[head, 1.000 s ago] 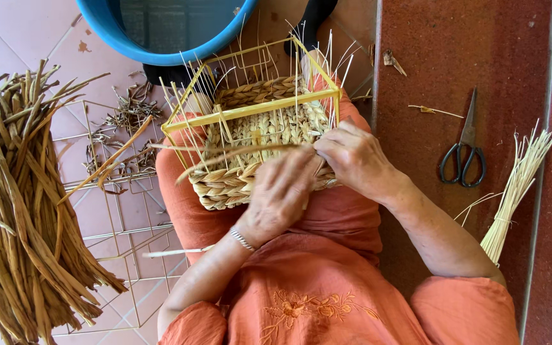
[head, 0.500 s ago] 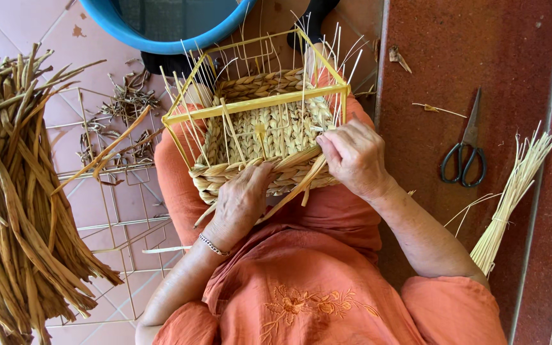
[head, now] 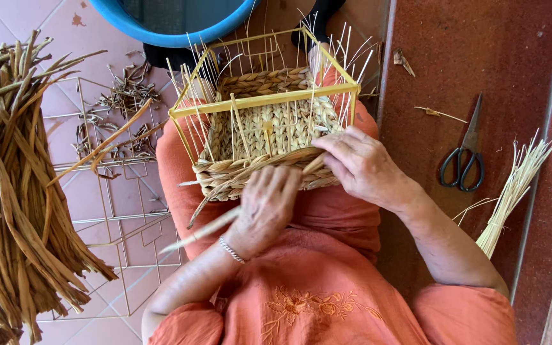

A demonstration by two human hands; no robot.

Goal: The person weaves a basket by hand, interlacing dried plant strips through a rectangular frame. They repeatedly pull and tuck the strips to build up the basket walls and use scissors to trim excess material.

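Half-woven basket (head: 266, 137) resting on the lap, yellow wire frame (head: 264, 102) standing up around the woven straw. Left hand (head: 264, 207) pressed against the near wall of the basket, fingers (head: 280, 181) curled down over the plaited rim and clamped on a long flat reed (head: 215, 222) that runs under the palm and sticks out down-left past the wrist. Thin bracelet (head: 230, 250) on that wrist. Right hand (head: 364, 167) just right of the left fingertips, at the near right corner of the basket, fingers (head: 335, 145) pinching the upper end of the same reed against the weave. Hands close but not touching. Loose straw ends poking up beyond the fingers, along the far rim. Well left of the left hand, a thick bundle of dried reeds (head: 7, 191) on the tiled floor, an empty wire frame (head: 119, 211) lying beside it. Right of the right hand, scissors (head: 462, 153) on the red floor, a sheaf of pale straw (head: 512, 191) just past them. Blue tub (head: 174, 22) beyond the basket.
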